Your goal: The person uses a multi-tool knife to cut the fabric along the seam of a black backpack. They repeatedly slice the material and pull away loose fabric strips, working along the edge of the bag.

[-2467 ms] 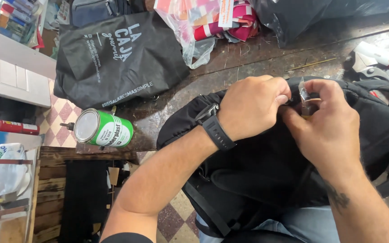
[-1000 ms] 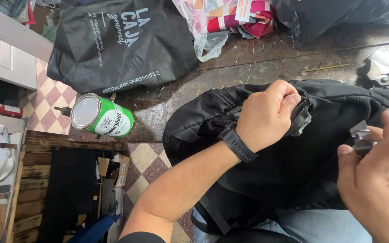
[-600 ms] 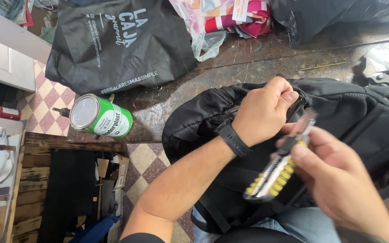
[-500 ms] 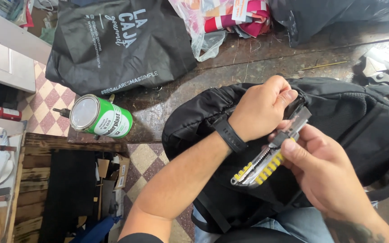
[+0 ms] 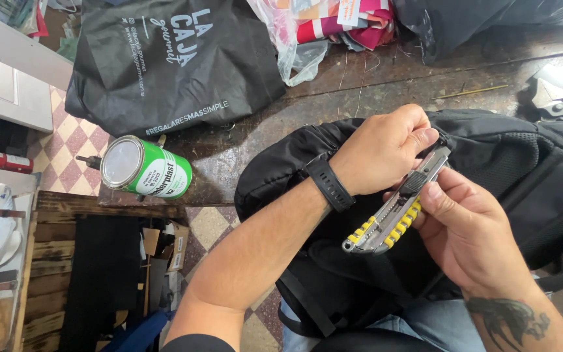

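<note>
Right hand [image 5: 467, 238] found clenched on yellow-and-grey utility knife [image 5: 395, 212], thumb on slider, tip against black backpack [image 5: 516, 169]. Left hand [image 5: 382, 148] found pinching backpack fabric at knife tip. Backpack noted across lap and table [image 5: 386, 85] edge; green tin [image 5: 144, 168] lying well apart.

Green tin can [image 5: 146, 173] on worn table [image 5: 373, 91]; black printed bag [image 5: 171, 62] behind; clear fabric-filled bag [image 5: 333, 26].

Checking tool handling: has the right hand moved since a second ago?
Yes. The right hand came in from the backpack's right side toward the left hand, holding a utility knife.
</note>
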